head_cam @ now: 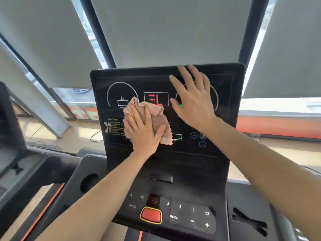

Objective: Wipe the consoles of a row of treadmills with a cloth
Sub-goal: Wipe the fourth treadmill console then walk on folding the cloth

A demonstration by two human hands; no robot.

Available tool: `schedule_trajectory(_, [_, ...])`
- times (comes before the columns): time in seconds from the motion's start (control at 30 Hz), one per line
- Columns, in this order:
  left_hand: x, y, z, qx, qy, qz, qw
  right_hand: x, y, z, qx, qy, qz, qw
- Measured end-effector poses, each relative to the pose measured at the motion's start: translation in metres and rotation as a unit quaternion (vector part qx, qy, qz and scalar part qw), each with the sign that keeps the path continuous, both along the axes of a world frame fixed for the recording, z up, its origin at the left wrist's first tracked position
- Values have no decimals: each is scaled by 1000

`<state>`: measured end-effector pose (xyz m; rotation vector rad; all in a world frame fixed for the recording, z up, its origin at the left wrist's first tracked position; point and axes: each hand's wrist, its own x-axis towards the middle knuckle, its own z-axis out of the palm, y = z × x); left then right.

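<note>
A black treadmill console (225, 80) fills the middle of the head view, its display lit with red and green marks. My left hand (143, 131) presses a crumpled pink cloth (160, 119) flat against the lower left part of the display, beside the caution label. My right hand (192, 98) lies flat on the upper right part of the display with its fingers spread and nothing in it. Both forearms reach up from the bottom of the view.
Below the display sit a red stop button (150, 215) and a keypad (192, 214) with number and mode keys. A cup holder (89, 182) is at the left. Another treadmill's console (10, 119) stands at the far left. Window blinds (173, 32) hang behind.
</note>
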<state>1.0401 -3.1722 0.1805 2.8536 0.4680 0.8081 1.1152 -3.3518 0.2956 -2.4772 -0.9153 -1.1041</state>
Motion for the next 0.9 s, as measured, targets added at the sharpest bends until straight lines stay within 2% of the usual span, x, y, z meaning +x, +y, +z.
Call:
schedule_trajectory(0.13, [24,35,54,20,-28,15,999,4,21,8,-55,4,-19,998])
schedule_trajectory(0.27, [38,75,92,29,-35,19,999,5,26,3,-55,1,-37,998])
schedule_trajectory(0.37, [35,90,95,19,-22,40,999,6,28,4,-48,-8,-43,998])
schedule_trajectory(0.57, [-3,95,35,-44,21,108,993,4,33,0,-41,2,-49,998])
schedule_trajectory(0.67, [-29,103,-13,-68,51,98,992,2,34,-2,-31,1,-44,999])
schedule_trajectory(0.9, [-81,84,-81,-136,37,61,988,-29,28,-29,4,52,1,999])
